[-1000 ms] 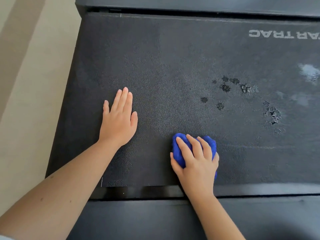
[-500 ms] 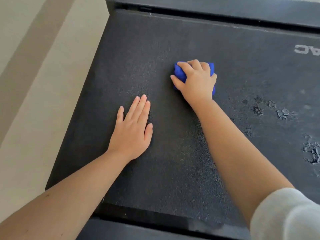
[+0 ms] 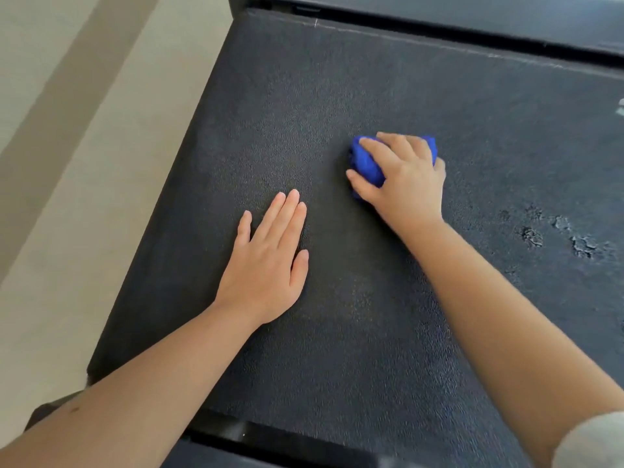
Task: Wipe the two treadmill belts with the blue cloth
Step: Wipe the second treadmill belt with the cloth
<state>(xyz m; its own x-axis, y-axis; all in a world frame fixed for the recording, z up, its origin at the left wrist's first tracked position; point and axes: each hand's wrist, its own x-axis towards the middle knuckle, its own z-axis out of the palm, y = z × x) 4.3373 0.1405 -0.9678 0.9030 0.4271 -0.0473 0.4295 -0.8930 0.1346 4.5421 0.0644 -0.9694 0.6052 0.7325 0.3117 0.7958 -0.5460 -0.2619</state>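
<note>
**Work surface.** One treadmill belt (image 3: 371, 79) fills most of the head view. Its surface is dark grey with a fine pebbled texture. It lies at an angle in the frame, with its left edge running from lower left to upper centre.

**Left hand** (image 3: 266, 265): released. The palm lies flat on the belt. The fingers are straight, close together and point away from the person, with the thumb set slightly apart on the right. It holds nothing.

**Right hand** (image 3: 408, 184): grasping the blue cloth (image 3: 366, 163). The cloth is bunched into a compact wad under the palm. The fingers curl over its top and the thumb wraps its left side. Blue fabric shows between thumb and index finger and in a narrow strip past the fingertips.

**Cloth position.** The wad rests on the belt. It lies farther from the person than the left hand and to that hand's right, near it but not touching.

**Belt condition.** A cluster of worn patches (image 3: 531, 236), rough and cracked, lies to the right of the right forearm, apart from the cloth. A thin pale line (image 3: 439, 38) crosses the far end of the belt.

**Surroundings.**
- A black housing (image 3: 439, 8) lies beyond the far end of the belt.
- A black frame edge (image 3: 270, 444) borders the near end.
- A beige floor (image 3: 67, 163) with a darker band lies to the left.
- A grey sleeve (image 3: 594, 440) covers the right upper arm at the lower right corner.
</note>
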